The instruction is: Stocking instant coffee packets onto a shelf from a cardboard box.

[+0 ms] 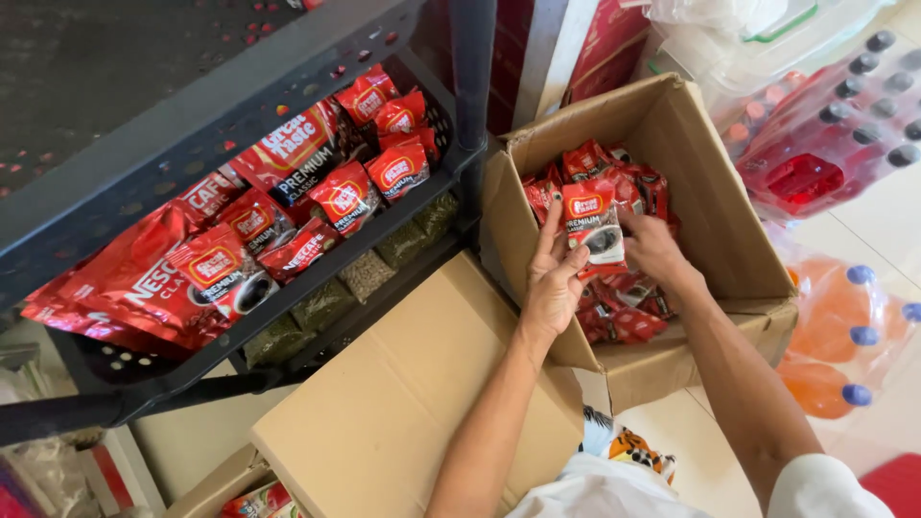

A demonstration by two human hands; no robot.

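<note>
My hands reach the open box point(672, 134) freely from above; the shelf post point(472, 105) crowds its left.
</note>
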